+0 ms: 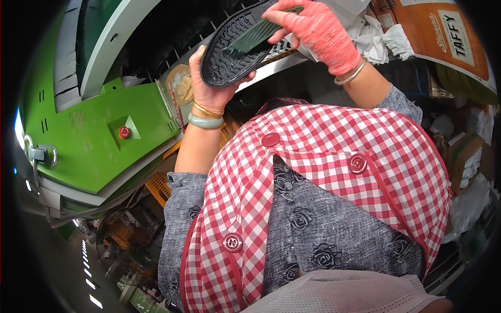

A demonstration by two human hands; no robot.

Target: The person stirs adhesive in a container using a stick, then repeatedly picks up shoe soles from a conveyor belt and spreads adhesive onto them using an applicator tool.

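My left hand (209, 96) grips a black, oval shoe sole (222, 65) by its edge, thumb along the left rim and fingers beneath. The sole is tilted, and its ridged inner face with a raised rim is turned toward me. In my right hand (326, 39), covered in a coral-red knit glove, is a green brush (255, 35) with a flat handle. My fingers are closed around its upper end. Its lower end lies over the sole's inner face and seems to touch it. The sole's far end is partly hidden behind the right hand.
A green machine panel (88, 151) with a red push button (123, 132) stands at the left, below a curved pale rim (107, 49). Crumpled white paper (373, 41) and an orange carton (454, 31) are at the right. A yellow crate (158, 187) sits low left.
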